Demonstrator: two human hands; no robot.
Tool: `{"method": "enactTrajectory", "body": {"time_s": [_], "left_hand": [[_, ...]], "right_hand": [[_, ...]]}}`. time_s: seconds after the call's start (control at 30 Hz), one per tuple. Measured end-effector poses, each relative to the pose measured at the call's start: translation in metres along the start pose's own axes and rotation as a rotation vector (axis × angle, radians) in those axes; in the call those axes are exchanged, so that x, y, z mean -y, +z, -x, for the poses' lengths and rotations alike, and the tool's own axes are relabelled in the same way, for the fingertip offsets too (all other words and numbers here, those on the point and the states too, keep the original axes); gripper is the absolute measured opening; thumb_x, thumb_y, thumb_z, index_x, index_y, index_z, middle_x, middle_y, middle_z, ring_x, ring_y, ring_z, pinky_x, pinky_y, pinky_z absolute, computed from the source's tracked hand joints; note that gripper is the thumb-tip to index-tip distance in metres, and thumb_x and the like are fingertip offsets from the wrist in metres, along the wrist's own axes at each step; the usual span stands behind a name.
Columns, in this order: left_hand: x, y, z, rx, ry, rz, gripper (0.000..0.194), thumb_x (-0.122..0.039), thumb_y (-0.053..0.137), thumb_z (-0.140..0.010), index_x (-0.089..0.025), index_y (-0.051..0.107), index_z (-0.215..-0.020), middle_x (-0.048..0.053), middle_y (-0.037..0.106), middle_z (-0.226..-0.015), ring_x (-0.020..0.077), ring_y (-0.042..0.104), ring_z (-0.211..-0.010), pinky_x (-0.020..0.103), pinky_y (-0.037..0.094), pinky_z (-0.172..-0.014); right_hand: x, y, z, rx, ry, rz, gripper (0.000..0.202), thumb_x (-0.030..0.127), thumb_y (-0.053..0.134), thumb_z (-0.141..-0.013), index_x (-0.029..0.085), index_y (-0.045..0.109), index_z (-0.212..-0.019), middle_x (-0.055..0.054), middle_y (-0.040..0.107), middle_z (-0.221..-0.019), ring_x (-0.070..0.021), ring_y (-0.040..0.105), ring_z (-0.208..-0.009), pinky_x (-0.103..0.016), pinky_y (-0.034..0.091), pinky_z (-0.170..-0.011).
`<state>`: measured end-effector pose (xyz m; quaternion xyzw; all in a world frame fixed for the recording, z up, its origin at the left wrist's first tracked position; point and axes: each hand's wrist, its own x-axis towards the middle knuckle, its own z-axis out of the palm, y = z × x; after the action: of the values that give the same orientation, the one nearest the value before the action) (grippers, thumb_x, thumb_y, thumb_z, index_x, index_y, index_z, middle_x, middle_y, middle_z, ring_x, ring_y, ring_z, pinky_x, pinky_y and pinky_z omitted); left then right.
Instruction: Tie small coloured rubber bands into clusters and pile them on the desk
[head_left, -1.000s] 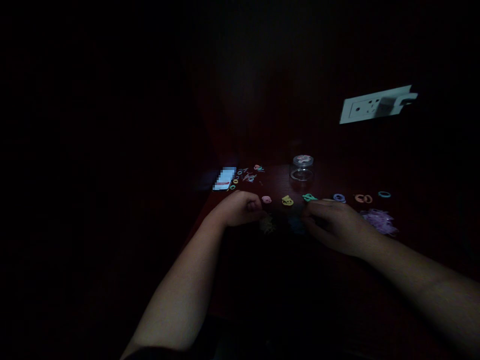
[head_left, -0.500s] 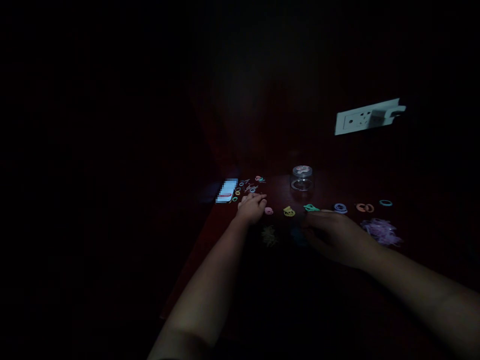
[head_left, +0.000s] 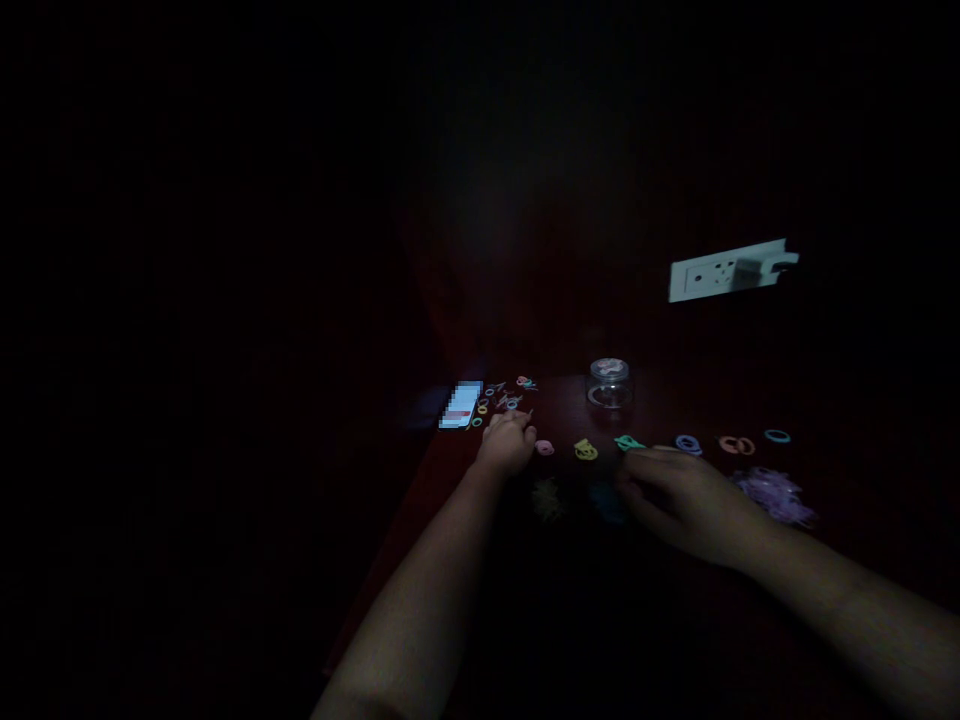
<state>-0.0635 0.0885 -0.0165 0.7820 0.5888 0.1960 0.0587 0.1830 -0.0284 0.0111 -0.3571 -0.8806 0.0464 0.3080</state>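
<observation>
Beside the mixed pile of small coloured bands [head_left: 512, 404], my left hand [head_left: 508, 444] rests palm down on the dark table, its fingers reaching over the nearest bands. A pink band bundle [head_left: 545, 447] lies just right of it. My right hand [head_left: 679, 495] hovers low by the green bands [head_left: 628, 442], with thumb and fingertips brought together. Whatever sits between those fingertips is too dark to make out. In the same row lie yellow bands [head_left: 586, 450], blue-violet bands [head_left: 688, 445], orange bands [head_left: 736, 445] and a teal band [head_left: 778, 437].
A lidded clear jar [head_left: 610, 388] stands behind the row. A lit phone [head_left: 460, 405] lies at the table's left edge. Heaps of purple bands [head_left: 774, 495], dim yellowish bands [head_left: 549, 498] and dark blue bands [head_left: 607, 502] lie nearer me. A wall socket [head_left: 727, 272] is at the right.
The whole view has shifted, so everything sits lower in the picture. My left hand's fingers look slightly more drawn in. My right hand stays by the green bands.
</observation>
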Motion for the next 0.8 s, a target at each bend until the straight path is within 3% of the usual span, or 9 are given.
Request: {"method": "enactTrajectory", "body": {"time_s": [0.17, 0.27, 0.33, 0.43, 0.5, 0.57, 0.67, 0.8], "left_hand": [[-0.013, -0.013, 0.010, -0.137, 0.092, 0.053, 0.031, -0.024, 0.055, -0.085, -0.017, 0.068, -0.112, 0.007, 0.068, -0.119, 0.0206, 0.058, -0.113, 0.035, 0.041, -0.106], [-0.035, -0.021, 0.028, -0.247, 0.315, 0.144, 0.013, -0.025, 0.059, -0.085, -0.021, 0.071, -0.089, 0.004, 0.073, -0.096, 0.0183, 0.065, -0.092, 0.034, 0.048, -0.092], [-0.051, -0.025, 0.043, -0.228, 0.496, 0.199, 0.010, -0.027, 0.061, -0.085, -0.021, 0.069, -0.084, 0.003, 0.074, -0.090, 0.0170, 0.066, -0.085, 0.033, 0.049, -0.087], [-0.071, -0.028, 0.061, -0.204, 0.636, 0.255, 0.006, -0.027, 0.063, -0.083, -0.022, 0.068, -0.083, 0.001, 0.074, -0.088, 0.0160, 0.066, -0.080, 0.031, 0.050, -0.081], [-0.078, -0.029, 0.067, -0.201, 0.673, 0.270, 0.006, -0.026, 0.063, -0.083, -0.022, 0.067, -0.082, 0.000, 0.074, -0.086, 0.0156, 0.065, -0.078, 0.031, 0.050, -0.078], [-0.079, -0.029, 0.069, -0.199, 0.664, 0.264, 0.006, -0.026, 0.061, -0.083, -0.022, 0.065, -0.081, 0.000, 0.073, -0.084, 0.0155, 0.064, -0.076, 0.031, 0.049, -0.077], [-0.077, -0.030, 0.069, -0.190, 0.621, 0.247, 0.006, -0.024, 0.060, -0.083, -0.021, 0.064, -0.079, 0.001, 0.072, -0.082, 0.0157, 0.062, -0.075, 0.031, 0.049, -0.076], [-0.075, -0.034, 0.070, -0.186, 0.604, 0.240, 0.003, -0.023, 0.062, -0.081, -0.021, 0.062, -0.081, 0.000, 0.069, -0.080, 0.0155, 0.059, -0.076, 0.029, 0.047, -0.073]], "right_hand": [[0.001, -0.001, 0.000, -0.005, 0.020, 0.014, 0.013, 0.016, 0.049, -0.088, 0.020, 0.054, -0.077, -0.002, 0.059, -0.070, -0.0163, 0.055, -0.065, -0.030, 0.042, -0.063], [0.001, -0.002, -0.001, -0.008, 0.085, 0.028, 0.009, 0.017, 0.049, -0.089, 0.021, 0.055, -0.082, -0.002, 0.062, -0.074, -0.0169, 0.057, -0.067, -0.031, 0.043, -0.065], [0.001, -0.003, -0.002, 0.003, 0.157, 0.023, 0.005, 0.021, 0.050, -0.089, 0.021, 0.055, -0.091, -0.003, 0.064, -0.078, -0.0178, 0.059, -0.068, -0.031, 0.045, -0.064], [0.001, -0.002, -0.002, 0.010, 0.226, 0.001, 0.018, 0.026, 0.054, -0.090, 0.021, 0.052, -0.106, -0.003, 0.066, -0.084, -0.0192, 0.063, -0.072, -0.031, 0.046, -0.063], [0.000, -0.001, -0.002, 0.017, 0.201, -0.008, 0.017, 0.025, 0.051, -0.091, 0.021, 0.053, -0.108, -0.004, 0.067, -0.087, -0.0196, 0.064, -0.076, -0.032, 0.048, -0.066], [-0.001, -0.001, -0.001, 0.029, 0.145, -0.003, 0.011, 0.023, 0.047, -0.094, 0.022, 0.057, -0.098, -0.004, 0.068, -0.086, -0.0194, 0.064, -0.077, -0.033, 0.048, -0.069], [-0.001, -0.001, -0.001, 0.039, 0.092, 0.005, 0.018, 0.024, 0.044, -0.096, 0.021, 0.058, -0.086, -0.004, 0.067, -0.081, -0.0190, 0.063, -0.075, -0.033, 0.047, -0.069], [0.000, -0.002, -0.001, 0.060, 0.082, -0.014, 0.011, 0.025, 0.048, -0.094, 0.022, 0.059, -0.092, -0.004, 0.067, -0.083, -0.0188, 0.063, -0.076, -0.032, 0.047, -0.069]]}}
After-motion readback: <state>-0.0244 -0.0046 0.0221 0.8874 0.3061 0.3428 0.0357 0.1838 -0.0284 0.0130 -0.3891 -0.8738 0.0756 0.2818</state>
